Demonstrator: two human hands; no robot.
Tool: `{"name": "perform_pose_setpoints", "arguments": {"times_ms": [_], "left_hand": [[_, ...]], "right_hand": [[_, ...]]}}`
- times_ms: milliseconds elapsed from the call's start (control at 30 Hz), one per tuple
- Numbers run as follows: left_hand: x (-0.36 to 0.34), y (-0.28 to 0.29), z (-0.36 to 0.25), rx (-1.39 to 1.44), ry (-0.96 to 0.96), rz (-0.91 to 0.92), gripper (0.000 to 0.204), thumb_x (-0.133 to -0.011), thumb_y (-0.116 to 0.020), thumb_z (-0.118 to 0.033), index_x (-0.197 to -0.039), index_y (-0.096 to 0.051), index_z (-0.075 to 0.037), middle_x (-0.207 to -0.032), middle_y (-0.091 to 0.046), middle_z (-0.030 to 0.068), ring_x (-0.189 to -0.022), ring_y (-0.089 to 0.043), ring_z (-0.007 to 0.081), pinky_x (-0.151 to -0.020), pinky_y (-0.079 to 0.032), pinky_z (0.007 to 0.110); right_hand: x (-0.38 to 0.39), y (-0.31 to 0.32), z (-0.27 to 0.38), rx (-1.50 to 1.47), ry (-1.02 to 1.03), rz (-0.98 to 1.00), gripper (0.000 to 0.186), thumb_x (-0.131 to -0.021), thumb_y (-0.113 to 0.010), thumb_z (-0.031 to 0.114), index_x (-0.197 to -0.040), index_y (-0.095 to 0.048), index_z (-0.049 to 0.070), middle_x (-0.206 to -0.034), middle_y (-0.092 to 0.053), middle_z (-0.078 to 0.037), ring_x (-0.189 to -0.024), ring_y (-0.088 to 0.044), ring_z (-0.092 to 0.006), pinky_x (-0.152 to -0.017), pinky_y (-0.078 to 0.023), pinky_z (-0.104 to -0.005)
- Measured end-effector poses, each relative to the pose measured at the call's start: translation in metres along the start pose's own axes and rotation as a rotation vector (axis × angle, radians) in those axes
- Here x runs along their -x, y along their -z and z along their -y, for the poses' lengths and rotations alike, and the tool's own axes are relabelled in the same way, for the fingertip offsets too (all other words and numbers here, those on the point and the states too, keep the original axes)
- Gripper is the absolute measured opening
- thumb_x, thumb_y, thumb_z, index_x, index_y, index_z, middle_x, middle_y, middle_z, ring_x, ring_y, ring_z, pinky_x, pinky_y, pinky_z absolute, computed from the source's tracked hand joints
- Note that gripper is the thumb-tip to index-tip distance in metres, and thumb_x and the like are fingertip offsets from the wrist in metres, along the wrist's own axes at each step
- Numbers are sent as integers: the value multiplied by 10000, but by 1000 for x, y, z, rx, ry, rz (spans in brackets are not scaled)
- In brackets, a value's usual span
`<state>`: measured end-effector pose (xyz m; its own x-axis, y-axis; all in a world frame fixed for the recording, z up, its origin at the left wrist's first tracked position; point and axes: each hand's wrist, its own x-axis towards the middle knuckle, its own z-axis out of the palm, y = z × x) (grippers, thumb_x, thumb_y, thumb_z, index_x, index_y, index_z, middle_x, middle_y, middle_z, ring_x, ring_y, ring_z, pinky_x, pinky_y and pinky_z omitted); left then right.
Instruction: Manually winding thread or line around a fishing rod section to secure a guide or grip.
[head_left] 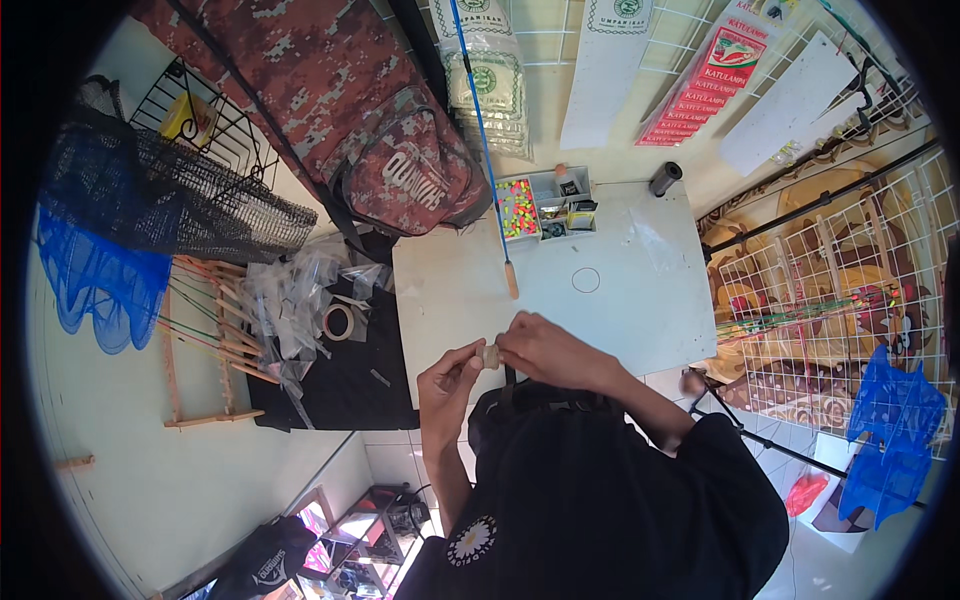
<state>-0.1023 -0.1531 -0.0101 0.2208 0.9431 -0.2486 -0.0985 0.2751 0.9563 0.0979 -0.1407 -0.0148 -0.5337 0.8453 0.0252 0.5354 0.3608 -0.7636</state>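
My left hand (449, 385) pinches a small, pale, yellowish spool (488, 357) between thumb and fingers, just over the near edge of the white table (640, 320). Close against the spool's right side are the closed fingertips of my right hand (545, 350); anything thin between them is too small to make out. Beyond the hands, a blue rod (484, 130) with a cork-coloured handle (511, 281) reaches down onto the tabletop. A thin dark ring (586, 280) lies or is marked to its right.
At the table's back stands a compartment box (570, 238) of colourful small pieces and bottles, with a black cylinder (665, 178) farther right. A camouflage bag (410, 165) rises at the back left. Tape (338, 322) and plastic bags (285, 305) lie left. Blue nets (105, 270) hang beside the wall.
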Motion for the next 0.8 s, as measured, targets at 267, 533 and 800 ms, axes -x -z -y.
{"name": "perform_pose_setpoints", "arguments": {"times_ms": [267, 533, 800], "left_hand": [[-9, -5, 35, -136, -71, -53, 262, -892, -678, -62, -1132, -653, 40, -963, -681, 92, -791, -581, 80, -726, -461, 230], [-50, -4, 96, -360, -2, -125, 233, -882, -683, -106, -1078, -638, 11, -890, -678, 68, -667, -528, 62, -613, -427, 220], [-68, 2, 113, 186, 189, -179, 281, -937, -640, -182, -1117, -599, 30, -912, -649, 63, -664, -491, 84, -620, -412, 232]], "right_hand": [[-16, 4, -13, 141, 149, -194, 151, -886, -626, 169, -911, -632, 21, -1039, -576, -74, -1216, -458, -304, -1067, -387, -445], [-22, -31, -38, 362, 144, -358, 182, -847, -659, 193, -857, -622, 15, -1129, -516, -102, -1305, -374, -351, -1139, -294, -531], [-14, -55, -60, 499, 140, -405, 60, -816, -674, 114, -846, -661, 63, -1086, -550, -75, -1330, -372, -343, -1131, -315, -531]]}}
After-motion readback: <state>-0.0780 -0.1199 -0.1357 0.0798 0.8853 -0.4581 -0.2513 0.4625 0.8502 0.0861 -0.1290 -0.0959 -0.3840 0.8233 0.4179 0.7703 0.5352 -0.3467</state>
